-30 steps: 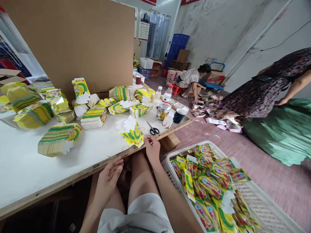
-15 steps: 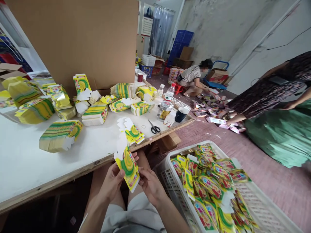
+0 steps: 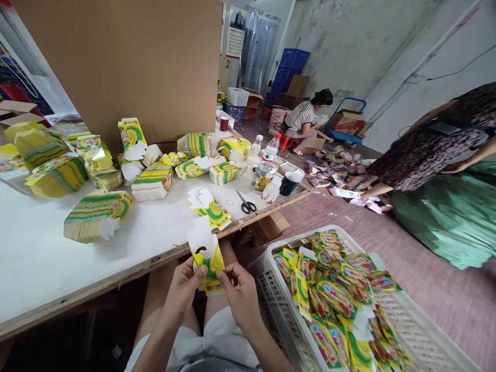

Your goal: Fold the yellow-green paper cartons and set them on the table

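Note:
Between my two hands is a yellow and green printed carton (image 3: 212,264), held above my lap at the table's edge. Its white end flaps stand up, and a dark gap shows at the opening. My left hand (image 3: 185,284) pinches the carton's left side, thumb on the front. On the right side, my right hand (image 3: 237,287) grips it with the thumb also on the printed face. Just beyond, a few more flat cartons (image 3: 214,212) with white flaps lie on the table. To my right stands a white plastic basket (image 3: 267,258) heaped with printed cartons (image 3: 337,299).
Bundles of flat cartons (image 3: 96,217) are spread over the white table (image 3: 34,274). Black scissors (image 3: 247,205), a jar (image 3: 264,175), a bottle (image 3: 272,147) and a dark mug (image 3: 290,182) stand near its right end. Two people work by a pile of pink boxes (image 3: 341,175) on the floor.
The carton has turned from tilted to more upright, and its top has opened wider. My right thumb has come onto its front. The crouching person has raised their hands from the pile.

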Tool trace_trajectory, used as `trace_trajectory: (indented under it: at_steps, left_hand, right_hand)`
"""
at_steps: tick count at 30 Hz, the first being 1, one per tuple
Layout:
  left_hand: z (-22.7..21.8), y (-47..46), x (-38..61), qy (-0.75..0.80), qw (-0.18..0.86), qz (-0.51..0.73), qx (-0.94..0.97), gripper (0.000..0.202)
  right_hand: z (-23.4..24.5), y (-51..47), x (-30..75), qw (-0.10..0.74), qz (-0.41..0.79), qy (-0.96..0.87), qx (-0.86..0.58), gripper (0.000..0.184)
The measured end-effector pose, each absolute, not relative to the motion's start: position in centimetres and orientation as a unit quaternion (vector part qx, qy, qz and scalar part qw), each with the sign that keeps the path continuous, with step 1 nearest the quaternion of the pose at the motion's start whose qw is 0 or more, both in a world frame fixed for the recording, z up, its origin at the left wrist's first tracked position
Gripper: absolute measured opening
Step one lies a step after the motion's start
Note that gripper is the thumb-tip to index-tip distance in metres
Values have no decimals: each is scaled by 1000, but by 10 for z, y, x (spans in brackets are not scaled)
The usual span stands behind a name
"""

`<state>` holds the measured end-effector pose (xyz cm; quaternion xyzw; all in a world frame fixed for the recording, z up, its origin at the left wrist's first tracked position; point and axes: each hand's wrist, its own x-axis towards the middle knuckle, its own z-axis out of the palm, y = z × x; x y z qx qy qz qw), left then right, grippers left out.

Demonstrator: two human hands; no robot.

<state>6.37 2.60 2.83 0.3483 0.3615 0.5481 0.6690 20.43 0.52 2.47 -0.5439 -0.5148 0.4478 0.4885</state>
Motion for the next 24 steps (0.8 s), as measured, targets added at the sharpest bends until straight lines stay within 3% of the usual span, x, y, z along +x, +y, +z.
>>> trace_trajectory:
  at_steps: [10,15,19,24]
  left_hand:
    - [27,26,62,456,569,584,357,29]
    - [36,18,66,470,536,571,408,45]
    - [43,10,64,434,562,522,472,48]
    - [52,6,54,368,649,450,491,56]
  right_hand:
    - [23,0,205,435,386,-592,-558,23]
    - [29,4,213,465,412,-557,-551,12]
    - [43,8,225,509,460,-554,-471,39]
    - [60,10,241,485,535,-558,-407,42]
